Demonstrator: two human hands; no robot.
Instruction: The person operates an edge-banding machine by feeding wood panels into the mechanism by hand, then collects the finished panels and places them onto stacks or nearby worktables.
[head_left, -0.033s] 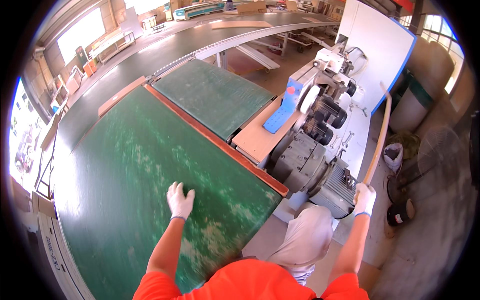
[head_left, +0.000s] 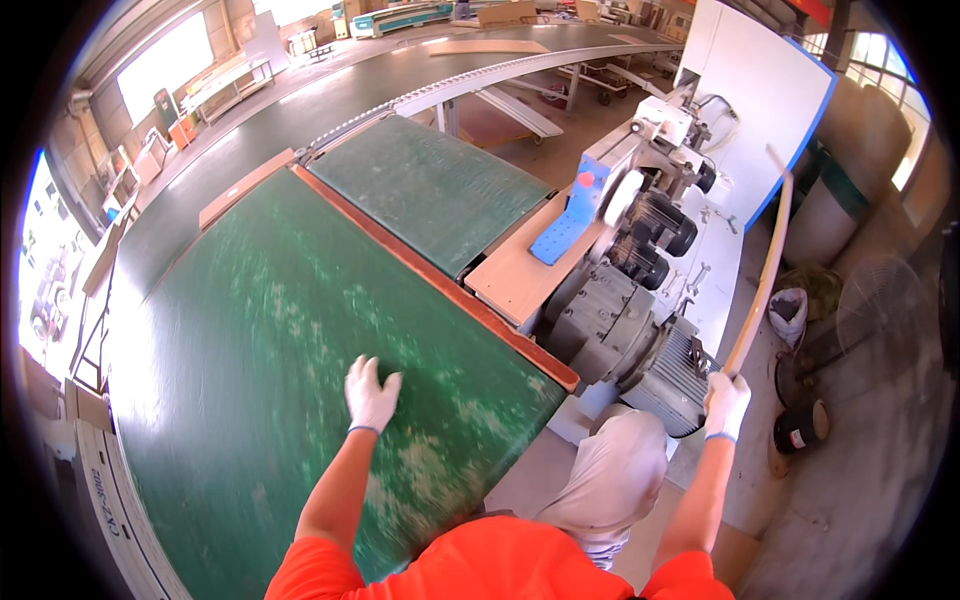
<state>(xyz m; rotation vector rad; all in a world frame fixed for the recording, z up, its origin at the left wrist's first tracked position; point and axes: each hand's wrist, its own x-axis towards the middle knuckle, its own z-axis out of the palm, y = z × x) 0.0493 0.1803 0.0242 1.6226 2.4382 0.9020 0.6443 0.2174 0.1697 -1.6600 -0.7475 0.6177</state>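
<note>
My left hand [head_left: 371, 396], in a white glove, is over the worn green conveyor belt [head_left: 260, 330] with its fingers apart and nothing in them. Whether it touches the belt is hard to tell. On the right, my right hand [head_left: 727, 404], gloved too, is closed around the near end of a long, thin wooden strip [head_left: 765, 285]. The strip rises forward past the machine's side, slightly bowed, its far tip blurred. Beside that hand sits a grey ribbed motor [head_left: 672, 375].
A reddish-brown bar [head_left: 430, 275] borders the belt; past it are a second green belt [head_left: 430, 180] and a wooden board [head_left: 520, 265] with a blue bracket [head_left: 572, 225]. Wrenches lie on the white machine bed [head_left: 715, 300]. A fan [head_left: 870, 310] stands at right.
My left hand has shifted slightly right and forward over the belt. The far end of the wooden strip has swung a little to the right in my right hand.
</note>
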